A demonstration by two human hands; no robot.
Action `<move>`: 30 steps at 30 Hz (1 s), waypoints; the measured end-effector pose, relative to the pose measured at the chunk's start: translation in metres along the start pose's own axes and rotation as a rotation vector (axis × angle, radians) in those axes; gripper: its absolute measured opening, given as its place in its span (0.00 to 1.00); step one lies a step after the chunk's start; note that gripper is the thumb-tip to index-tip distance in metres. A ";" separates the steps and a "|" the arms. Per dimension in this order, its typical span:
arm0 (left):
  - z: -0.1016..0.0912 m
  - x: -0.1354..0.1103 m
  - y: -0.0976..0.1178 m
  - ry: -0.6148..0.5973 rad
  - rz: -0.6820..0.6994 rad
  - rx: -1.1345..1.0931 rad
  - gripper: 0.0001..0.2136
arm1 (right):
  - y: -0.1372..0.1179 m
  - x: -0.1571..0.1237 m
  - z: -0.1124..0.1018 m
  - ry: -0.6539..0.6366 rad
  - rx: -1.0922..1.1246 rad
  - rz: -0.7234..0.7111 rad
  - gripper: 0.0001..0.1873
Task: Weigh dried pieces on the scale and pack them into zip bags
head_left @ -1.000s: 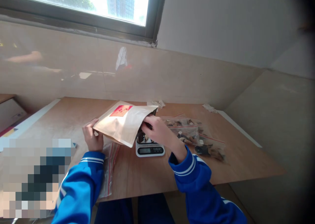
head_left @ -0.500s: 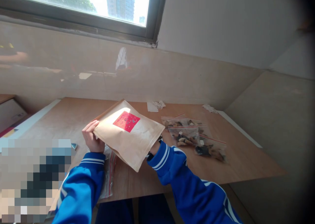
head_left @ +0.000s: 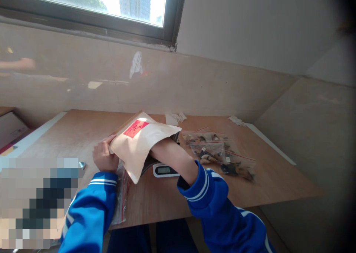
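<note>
A brown kraft paper bag (head_left: pixel 139 142) with a red label hangs tilted above the table, its mouth gaping toward the right. My left hand (head_left: pixel 105 156) is closed on the bag's left end. Through the mouth reaches my right hand (head_left: pixel 164 151); only the wrist and forearm show, and the fingers are hidden inside. Beneath the opening, a white digital scale (head_left: pixel 166 170) with a small display is partly covered by the bag and my arm. Clear zip bags (head_left: pixel 121 205) with red seal lines lie under my left wrist.
Several clear zip bags of dark and tan dried pieces (head_left: pixel 208 155) lie right of the scale. Crumpled white paper (head_left: pixel 179 117) rests near the wall. A blurred-out patch covers the left foreground, and a box (head_left: pixel 12 129) stands at the far left.
My right hand has pushed deep into the paper bag, whose mouth now stands wider. The bag has tipped and shifted left, and the scale's display has come into view.
</note>
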State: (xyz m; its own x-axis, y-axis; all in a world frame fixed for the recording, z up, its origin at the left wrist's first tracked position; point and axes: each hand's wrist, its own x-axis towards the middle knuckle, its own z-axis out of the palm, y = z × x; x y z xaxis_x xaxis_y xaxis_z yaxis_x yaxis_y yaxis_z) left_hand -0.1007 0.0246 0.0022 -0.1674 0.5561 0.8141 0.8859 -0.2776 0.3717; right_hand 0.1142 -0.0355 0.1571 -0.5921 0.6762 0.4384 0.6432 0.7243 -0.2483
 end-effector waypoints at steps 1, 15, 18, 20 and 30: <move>0.000 0.000 0.000 -0.006 -0.009 0.015 0.18 | -0.003 0.002 -0.008 -0.023 -0.019 -0.019 0.19; -0.003 0.001 -0.004 -0.057 -0.050 0.020 0.16 | 0.001 -0.010 -0.050 0.036 -0.014 -0.055 0.19; 0.003 0.000 -0.010 -0.123 -0.138 0.035 0.16 | 0.003 -0.018 -0.052 0.158 0.028 -0.008 0.17; 0.008 0.000 -0.015 -0.260 -0.241 0.073 0.19 | 0.005 -0.027 -0.050 0.258 0.035 0.051 0.17; 0.010 0.003 -0.012 -0.625 -0.360 0.175 0.29 | 0.020 -0.106 0.005 0.184 0.256 0.322 0.14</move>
State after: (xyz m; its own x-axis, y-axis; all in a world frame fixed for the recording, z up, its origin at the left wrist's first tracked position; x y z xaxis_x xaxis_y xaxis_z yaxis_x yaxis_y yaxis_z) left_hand -0.1075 0.0368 -0.0045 -0.2295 0.9458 0.2300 0.8875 0.1063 0.4484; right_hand 0.1879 -0.0918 0.1012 -0.2699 0.8541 0.4446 0.6262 0.5065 -0.5927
